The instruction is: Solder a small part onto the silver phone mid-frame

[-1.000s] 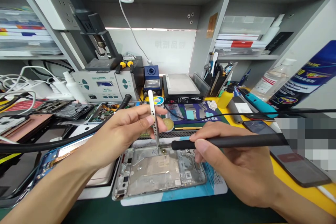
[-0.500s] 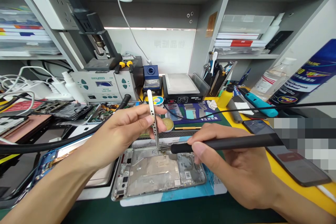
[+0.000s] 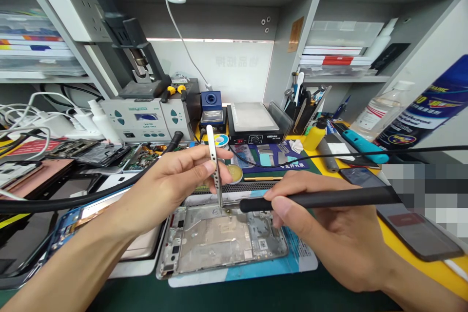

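A phone frame [image 3: 215,246], stripped to its metal midframe, lies flat in front of me, with a white-and-blue mat [image 3: 272,273] under it. My left hand [image 3: 175,170] is closed on a pair of perforated steel tweezers [image 3: 215,175], held nearly upright, their points down at the frame's upper edge. From the right, my right hand [image 3: 325,234] grips a black-handled soldering iron [image 3: 310,199] like a pen. Its front end points left, close beside the tweezer points. A small shiny spot shows between the two tools; I cannot make out what it is.
A thick black hose [image 3: 91,204] crosses at left, over several opened phones. Behind stand a grey rework station [image 3: 149,119] and a small heating plate [image 3: 254,122]. A dark phone [image 3: 409,224] lies at right. A thin black cable [image 3: 351,155] spans the back.
The soldering iron's front end has shifted very slightly right of the tweezer points. Both hands otherwise keep the same holds, and the phone frame stays in place.
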`<state>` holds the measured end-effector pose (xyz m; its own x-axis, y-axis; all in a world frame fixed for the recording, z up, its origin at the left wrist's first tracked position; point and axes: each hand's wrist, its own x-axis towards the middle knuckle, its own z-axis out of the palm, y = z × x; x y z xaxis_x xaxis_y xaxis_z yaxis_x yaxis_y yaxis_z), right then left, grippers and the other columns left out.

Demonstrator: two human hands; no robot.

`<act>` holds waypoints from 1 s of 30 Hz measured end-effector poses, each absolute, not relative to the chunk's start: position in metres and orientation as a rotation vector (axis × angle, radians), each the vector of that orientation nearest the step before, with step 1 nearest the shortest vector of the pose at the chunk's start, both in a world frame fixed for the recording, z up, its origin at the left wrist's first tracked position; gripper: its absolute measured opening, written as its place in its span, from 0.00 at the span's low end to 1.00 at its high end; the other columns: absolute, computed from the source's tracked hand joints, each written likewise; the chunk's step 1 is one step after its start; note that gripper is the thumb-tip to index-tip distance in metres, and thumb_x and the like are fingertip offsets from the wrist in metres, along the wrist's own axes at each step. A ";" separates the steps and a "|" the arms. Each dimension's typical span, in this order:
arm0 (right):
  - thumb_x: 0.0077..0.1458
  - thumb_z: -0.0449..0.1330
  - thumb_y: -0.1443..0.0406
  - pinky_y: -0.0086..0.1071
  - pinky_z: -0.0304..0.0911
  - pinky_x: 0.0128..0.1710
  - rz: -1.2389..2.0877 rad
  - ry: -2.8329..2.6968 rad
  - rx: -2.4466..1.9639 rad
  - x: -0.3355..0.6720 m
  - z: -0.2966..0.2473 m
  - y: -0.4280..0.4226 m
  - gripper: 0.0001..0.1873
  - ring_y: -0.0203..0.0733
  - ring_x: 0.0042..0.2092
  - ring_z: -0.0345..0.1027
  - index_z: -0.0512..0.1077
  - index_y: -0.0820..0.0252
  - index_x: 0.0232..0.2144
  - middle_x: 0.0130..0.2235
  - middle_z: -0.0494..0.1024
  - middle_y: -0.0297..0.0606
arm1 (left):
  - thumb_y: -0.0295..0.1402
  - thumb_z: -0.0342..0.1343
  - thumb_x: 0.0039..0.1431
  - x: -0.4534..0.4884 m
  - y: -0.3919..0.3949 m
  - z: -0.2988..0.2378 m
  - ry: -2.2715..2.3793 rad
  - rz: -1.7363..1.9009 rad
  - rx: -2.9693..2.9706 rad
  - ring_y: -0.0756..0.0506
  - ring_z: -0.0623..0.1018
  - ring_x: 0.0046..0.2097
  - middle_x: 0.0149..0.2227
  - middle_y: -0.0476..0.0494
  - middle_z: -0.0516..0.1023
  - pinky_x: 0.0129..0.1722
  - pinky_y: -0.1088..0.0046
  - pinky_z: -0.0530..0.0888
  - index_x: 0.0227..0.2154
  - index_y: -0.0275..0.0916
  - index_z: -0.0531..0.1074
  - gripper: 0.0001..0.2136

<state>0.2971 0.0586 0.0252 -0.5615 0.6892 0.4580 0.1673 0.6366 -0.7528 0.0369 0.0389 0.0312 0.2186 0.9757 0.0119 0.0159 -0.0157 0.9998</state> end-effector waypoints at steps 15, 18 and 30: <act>0.67 0.60 0.70 0.27 0.66 0.32 0.875 -2.078 -0.713 0.297 0.026 0.059 0.09 0.35 0.30 0.71 0.76 0.52 0.34 0.30 0.78 0.28 | 0.40 0.58 0.70 0.038 0.038 0.031 1.101 1.058 1.371 0.48 0.75 0.41 0.42 0.46 0.82 0.42 0.72 0.70 0.46 0.42 0.81 0.11; 0.68 0.61 0.69 0.28 0.68 0.32 0.880 -2.034 -0.747 0.299 0.027 0.059 0.09 0.36 0.30 0.73 0.78 0.51 0.35 0.29 0.80 0.28 | 0.39 0.58 0.70 0.038 0.039 0.032 1.106 1.069 1.329 0.48 0.75 0.39 0.42 0.46 0.82 0.42 0.70 0.70 0.48 0.42 0.80 0.11; 0.69 0.62 0.64 0.31 0.70 0.28 1.092 -1.886 -0.737 0.298 0.024 0.064 0.07 0.39 0.27 0.74 0.79 0.50 0.36 0.25 0.79 0.30 | 0.35 0.57 0.71 0.039 0.041 0.032 1.026 1.095 1.267 0.48 0.75 0.38 0.39 0.46 0.82 0.41 0.70 0.71 0.49 0.40 0.78 0.10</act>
